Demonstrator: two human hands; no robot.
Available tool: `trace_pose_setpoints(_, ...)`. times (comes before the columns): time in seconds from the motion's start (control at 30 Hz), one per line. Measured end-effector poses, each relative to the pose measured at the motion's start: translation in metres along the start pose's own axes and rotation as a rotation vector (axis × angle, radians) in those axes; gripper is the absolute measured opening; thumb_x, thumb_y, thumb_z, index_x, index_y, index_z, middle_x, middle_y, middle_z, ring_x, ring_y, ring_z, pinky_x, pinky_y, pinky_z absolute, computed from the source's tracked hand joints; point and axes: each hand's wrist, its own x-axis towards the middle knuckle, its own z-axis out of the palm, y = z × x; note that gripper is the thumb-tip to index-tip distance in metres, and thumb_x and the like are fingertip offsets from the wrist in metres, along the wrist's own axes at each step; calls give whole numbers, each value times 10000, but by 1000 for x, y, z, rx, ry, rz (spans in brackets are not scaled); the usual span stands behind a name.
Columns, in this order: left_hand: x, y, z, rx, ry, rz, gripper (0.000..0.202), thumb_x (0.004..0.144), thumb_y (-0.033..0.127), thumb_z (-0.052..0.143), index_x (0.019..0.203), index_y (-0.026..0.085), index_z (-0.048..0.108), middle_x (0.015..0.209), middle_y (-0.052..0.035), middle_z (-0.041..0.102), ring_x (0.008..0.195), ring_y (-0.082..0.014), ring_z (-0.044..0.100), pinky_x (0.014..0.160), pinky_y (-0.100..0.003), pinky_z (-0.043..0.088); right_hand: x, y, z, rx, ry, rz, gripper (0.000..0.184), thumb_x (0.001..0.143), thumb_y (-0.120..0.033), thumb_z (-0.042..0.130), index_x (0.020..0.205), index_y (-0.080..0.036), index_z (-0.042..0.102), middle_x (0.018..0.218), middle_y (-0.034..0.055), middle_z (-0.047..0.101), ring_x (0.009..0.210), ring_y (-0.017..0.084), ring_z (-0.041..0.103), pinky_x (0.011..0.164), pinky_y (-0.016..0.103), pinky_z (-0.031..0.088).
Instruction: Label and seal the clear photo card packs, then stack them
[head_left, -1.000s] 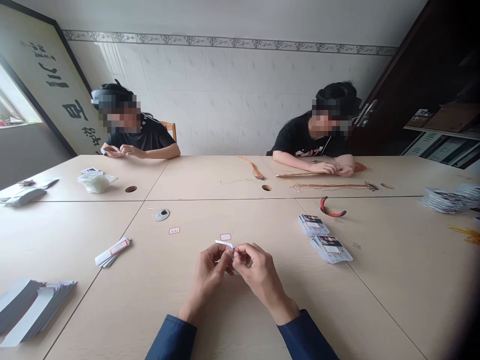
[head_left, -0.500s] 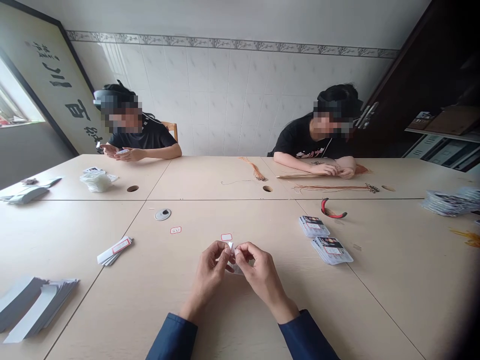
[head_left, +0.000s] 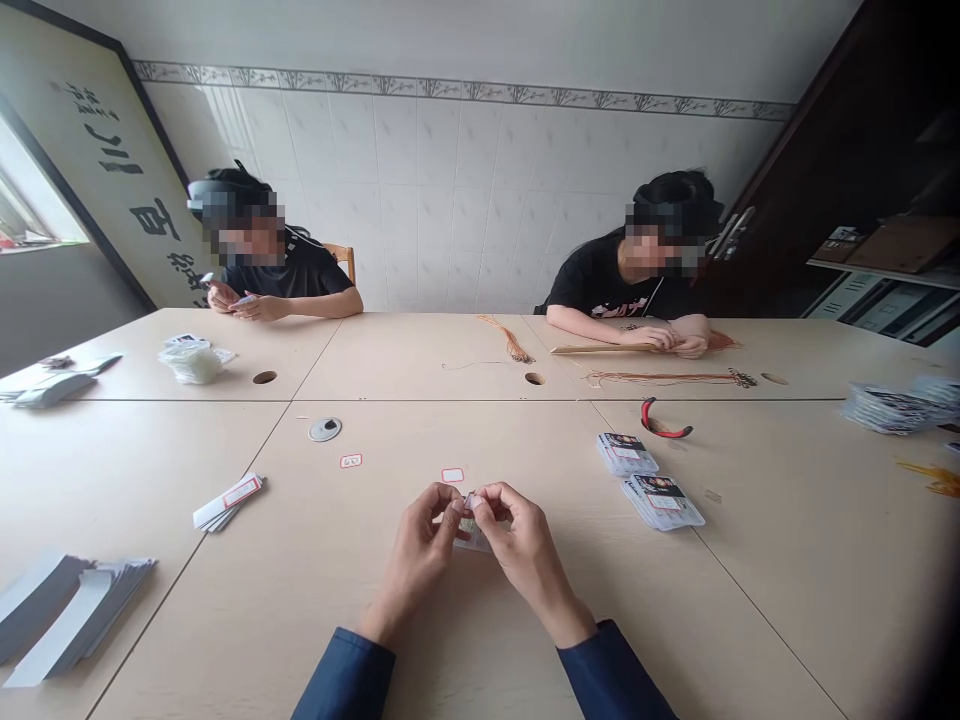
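The person's left hand (head_left: pixel 417 545) and right hand (head_left: pixel 529 548) are meeting just above the near middle of the pale wooden table (head_left: pixel 375 600), and the thumbs and forefingers of both are pinching a small clear packet (head_left: pixel 472 535) from either side, while the remaining fingers are curling inward beside it. A scrap of white paper is showing at the packet's top edge, between the fingertips. The hands are hiding most of the packet, so its long axis cannot be told, and any print on it is too small to read. A small red-bordered label (head_left: pixel 452 475) is lying just beyond the hands, and a matching label (head_left: pixel 350 461) is sitting further left. To the left, a stack of white strips (head_left: pixel 227 502) is showing a red-bordered label whose writing is unreadable. To the right, two packs of dark printed cards (head_left: pixel 663 501) are lying near red-handled pliers (head_left: pixel 656 421), their small white labels also illegible. Large dark brush characters are running down a framed sign (head_left: pixel 112 170) on the far left wall, though they cannot be read clearly.
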Motion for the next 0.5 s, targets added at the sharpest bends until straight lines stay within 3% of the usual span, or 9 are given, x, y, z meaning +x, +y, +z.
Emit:
trace_pose_setpoints(0.23,2,6,0,-100,-23,-61,269,875,438,622,920,172,617,951,-58,605,893,-198,612,709,-326,579,0,-2,0,49,-22,19,300,920,-447,539,800,-177,592,719,19,624,658,148,562,603,215,444)
trace_pose_setpoints(0.37,1,3,-1,-67,24,-59,291,875,444,621,819,159,601,814,-40,613,786,-176,621,695,-327,574,-1,-2,0,43,-36,12,305,925,-452,534,803,-176,581,739,23,627,666,147,556,621,221,442)
trace_pose_setpoints(0.5,3,-1,-2,-101,89,-51,316,865,475,622,832,164,578,748,-22,611,674,-156,616,631,-316,565,-1,0,1,62,23,30,324,922,-478,524,825,-173,577,806,38,643,656,142,537,611,226,432)
